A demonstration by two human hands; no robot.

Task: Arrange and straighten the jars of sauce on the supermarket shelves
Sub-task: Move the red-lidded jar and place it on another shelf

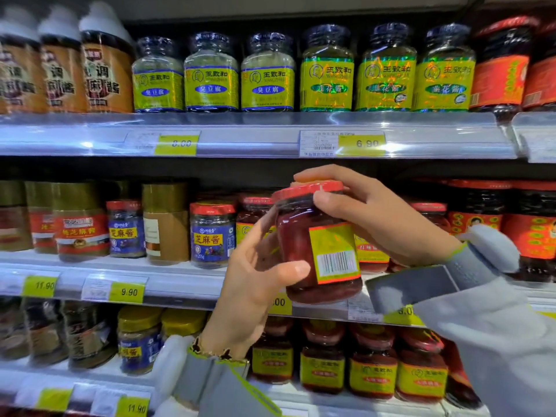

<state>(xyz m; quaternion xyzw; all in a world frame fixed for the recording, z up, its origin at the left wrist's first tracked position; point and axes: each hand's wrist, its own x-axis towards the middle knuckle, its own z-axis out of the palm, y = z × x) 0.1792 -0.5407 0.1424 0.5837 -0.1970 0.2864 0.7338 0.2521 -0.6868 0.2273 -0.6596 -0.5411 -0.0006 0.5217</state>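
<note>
Supermarket shelving, three tiers in view, clear plastic price rails along each edge with yellow tags.

Top shelf [270,121]: brown-labelled tubs with white lids at left; six glass jars [328,70] with dark caps and glossy yellow labels, pale contents in three, green in three; red-labelled jars at far right.

Middle shelf [168,266]: gold-lidded jars, small blue-labelled jars [212,233] with red caps, more red-capped jars behind the hands, dark chilli jars with red labels at right.

Bottom shelf: yellow-lidded blue-labelled jars at left; row of red jars [373,368] with yellow labels, standing upright.

Held jar [320,245]: glass, cylindrical, rounded shoulder, red metal cap, dark red contents, smooth and glossy. Yellow label with red border and barcode panel facing camera. Long axis near vertical, tilted slightly, cap leaning up and left, base down and right. Position: off the shelf, in the air in front of the middle shelf, above the price rail.

Left hand [255,284]: wrapped round lower body of jar, thumb across the front near the base, fingers behind; gripping.

Right hand [367,212]: clasping the cap from above and the side, thumb on the cap's front edge, fingers curled over its top; gripping.

Sleeves [481,311]: pale grey fabric, ribbed cuffs edged in yellow-green.
</note>
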